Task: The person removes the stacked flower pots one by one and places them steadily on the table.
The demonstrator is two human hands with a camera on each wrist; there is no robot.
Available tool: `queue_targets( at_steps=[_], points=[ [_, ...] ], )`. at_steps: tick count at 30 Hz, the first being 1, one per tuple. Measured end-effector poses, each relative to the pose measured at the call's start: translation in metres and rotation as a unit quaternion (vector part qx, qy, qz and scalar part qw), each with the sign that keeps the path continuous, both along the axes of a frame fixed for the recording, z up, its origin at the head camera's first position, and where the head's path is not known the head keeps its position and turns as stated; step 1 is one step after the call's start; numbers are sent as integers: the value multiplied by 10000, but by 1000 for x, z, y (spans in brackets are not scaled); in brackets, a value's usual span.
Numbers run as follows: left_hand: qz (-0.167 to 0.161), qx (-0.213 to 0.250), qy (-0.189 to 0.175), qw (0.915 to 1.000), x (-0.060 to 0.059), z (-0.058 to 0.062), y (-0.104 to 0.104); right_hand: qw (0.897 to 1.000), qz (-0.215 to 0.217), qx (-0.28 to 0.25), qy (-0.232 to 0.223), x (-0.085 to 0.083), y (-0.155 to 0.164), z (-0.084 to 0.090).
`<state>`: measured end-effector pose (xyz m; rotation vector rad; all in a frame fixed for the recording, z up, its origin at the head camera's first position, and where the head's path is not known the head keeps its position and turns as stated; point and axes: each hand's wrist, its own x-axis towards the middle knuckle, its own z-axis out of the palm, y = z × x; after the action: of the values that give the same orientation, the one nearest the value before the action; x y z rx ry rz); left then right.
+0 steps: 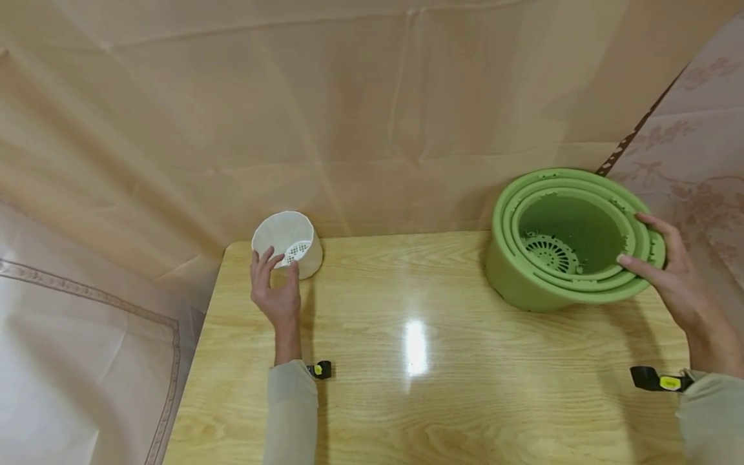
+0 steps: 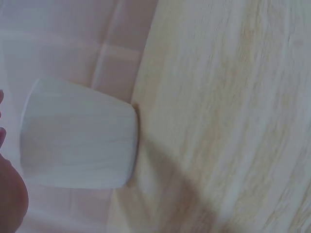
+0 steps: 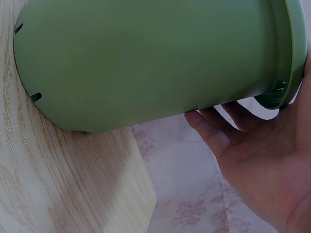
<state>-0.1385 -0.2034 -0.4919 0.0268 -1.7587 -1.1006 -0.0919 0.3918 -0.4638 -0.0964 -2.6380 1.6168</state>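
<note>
At the right of the table, a stack of green flowerpots (image 1: 523, 278) sits nested one inside another, rims tilted toward me, with a slotted bottom showing inside. My right hand (image 1: 680, 278) grips the stack's right rim, thumb over the inner edge; in the right wrist view its fingers (image 3: 209, 128) reach under the lip along the outer wall. At the far left corner stands a white flowerpot (image 1: 314, 258) with a perforated bottom, its plain side wall (image 2: 77, 136) filling the left wrist view. My left hand (image 1: 279, 290) is at its near rim, fingers apart and bent loosely.
The wood-grain table (image 1: 401, 290) backs onto a beige cloth (image 1: 372, 116). A pale cloth (image 1: 70, 349) hangs at the left, and a flower-patterned cloth (image 1: 703, 155) at the right. Black wrist straps (image 1: 645, 378) are worn on both arms.
</note>
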Motion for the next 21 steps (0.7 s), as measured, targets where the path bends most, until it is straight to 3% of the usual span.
queue_targets(
  at_steps=[11, 21],
  points=[
    [-375, 78, 229, 9990, 1, 20, 13, 10000, 24, 51, -8, -1, -1, 2],
    [-411, -143, 182, 9989, 1, 24, 15, 9997, 118, -166, 164, -2, 1, 1]
  ],
)
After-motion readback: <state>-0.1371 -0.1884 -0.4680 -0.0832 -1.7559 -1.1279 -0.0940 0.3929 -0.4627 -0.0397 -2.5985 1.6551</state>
